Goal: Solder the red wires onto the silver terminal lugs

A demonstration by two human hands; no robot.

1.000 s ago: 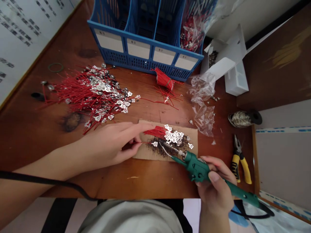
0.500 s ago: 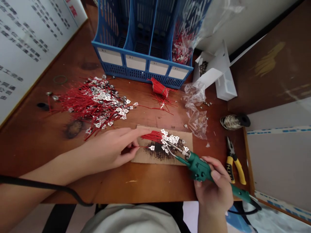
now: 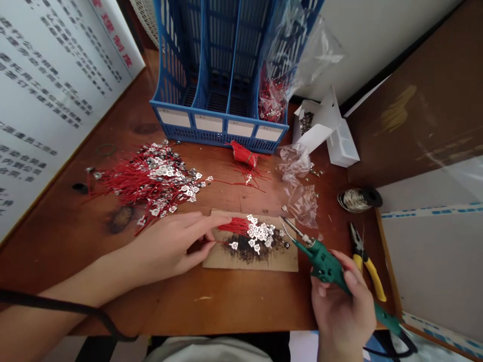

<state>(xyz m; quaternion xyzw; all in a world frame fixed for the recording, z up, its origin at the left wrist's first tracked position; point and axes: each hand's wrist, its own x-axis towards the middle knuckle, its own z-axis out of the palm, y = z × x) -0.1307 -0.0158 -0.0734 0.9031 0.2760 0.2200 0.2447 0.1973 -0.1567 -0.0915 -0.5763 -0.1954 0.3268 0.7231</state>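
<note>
Two hands over a cardboard scrap [image 3: 249, 264] near the desk's [image 3: 234, 311] front edge: the left hand [image 3: 166, 246] pinches a red wire [image 3: 222, 242], the right hand [image 3: 339, 306] grips a green soldering iron [image 3: 324, 266], tip slanting far-left.

Bright, even indoor light, source out of view; soft, faint shadows under the hands [image 3: 166, 249] on the worktop [image 3: 241, 306]. Pale glare patches on the brown panel [image 3: 418, 105]; metal tabs [image 3: 260, 234] shine white. Strong wide-angle bending toward the edges: printed board [image 3: 56, 85] and blue file rack [image 3: 219, 65] lean inward. Centre sharp, no obvious motion blur
</note>
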